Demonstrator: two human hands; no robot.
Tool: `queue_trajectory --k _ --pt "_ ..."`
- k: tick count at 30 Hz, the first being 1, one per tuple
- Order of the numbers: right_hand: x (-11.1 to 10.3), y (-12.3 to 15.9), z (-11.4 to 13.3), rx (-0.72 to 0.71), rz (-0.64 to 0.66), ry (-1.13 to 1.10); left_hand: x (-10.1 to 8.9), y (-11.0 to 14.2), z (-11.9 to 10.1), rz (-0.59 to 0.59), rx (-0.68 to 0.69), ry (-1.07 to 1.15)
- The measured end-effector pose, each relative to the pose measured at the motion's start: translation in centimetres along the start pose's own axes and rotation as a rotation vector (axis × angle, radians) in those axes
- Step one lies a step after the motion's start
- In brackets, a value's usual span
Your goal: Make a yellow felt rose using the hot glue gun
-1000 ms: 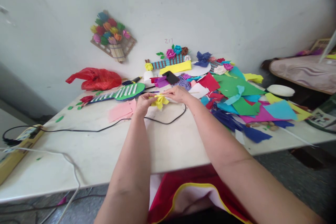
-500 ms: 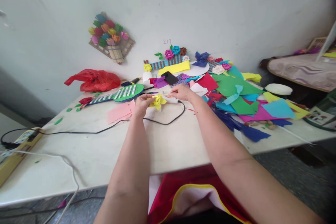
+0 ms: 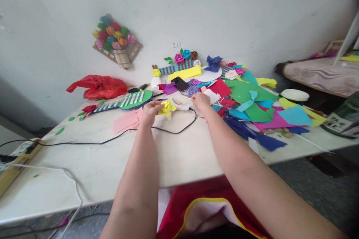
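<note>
Yellow flower point(image 3: 167, 108) looks formed, not yet set down; my left hand point(image 3: 151, 112) pinches it, right hand point(image 3: 201, 101) grips a stick point(image 3: 217, 104).

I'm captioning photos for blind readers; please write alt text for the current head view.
A person's left hand holds a yellow flower over a white table, while the right hand holds a thin stick; colorful sheets lie to the right.

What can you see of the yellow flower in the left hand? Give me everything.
The yellow flower looks like crinkled paper, with several uneven, pointed petals spread outward. The fingers of the left hand pinch it at its left side, over the white table. The right hand is apart from it. Its finer folds are too small to make out.
</note>
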State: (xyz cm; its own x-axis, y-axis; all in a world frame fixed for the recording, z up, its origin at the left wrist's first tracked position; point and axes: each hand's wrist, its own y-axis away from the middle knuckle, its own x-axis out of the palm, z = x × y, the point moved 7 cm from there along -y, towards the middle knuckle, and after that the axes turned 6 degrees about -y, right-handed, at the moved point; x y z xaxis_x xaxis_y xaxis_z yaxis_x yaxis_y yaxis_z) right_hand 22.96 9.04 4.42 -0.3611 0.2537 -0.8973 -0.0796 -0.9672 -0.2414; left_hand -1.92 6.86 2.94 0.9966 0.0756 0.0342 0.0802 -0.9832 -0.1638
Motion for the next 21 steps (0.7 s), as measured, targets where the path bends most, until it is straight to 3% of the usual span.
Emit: queue_trajectory --k 10,14,17,21 --pt "1.5 0.7 -0.5 0.044 0.051 0.005 -0.1 -0.1 0.1 -0.01 0.008 0.029" --pt "0.7 0.7 1.8 -0.134 -0.047 0.017 -0.4 -0.3 0.3 -0.031 0.01 0.019" --pt "1.1 1.1 3.9 -0.226 0.028 0.004 -0.5 -0.4 0.3 -0.044 0.006 0.026" --pt "3.0 1.9 5.7 -0.229 0.179 0.053 -0.6 -0.3 0.1 -0.05 0.015 0.019"
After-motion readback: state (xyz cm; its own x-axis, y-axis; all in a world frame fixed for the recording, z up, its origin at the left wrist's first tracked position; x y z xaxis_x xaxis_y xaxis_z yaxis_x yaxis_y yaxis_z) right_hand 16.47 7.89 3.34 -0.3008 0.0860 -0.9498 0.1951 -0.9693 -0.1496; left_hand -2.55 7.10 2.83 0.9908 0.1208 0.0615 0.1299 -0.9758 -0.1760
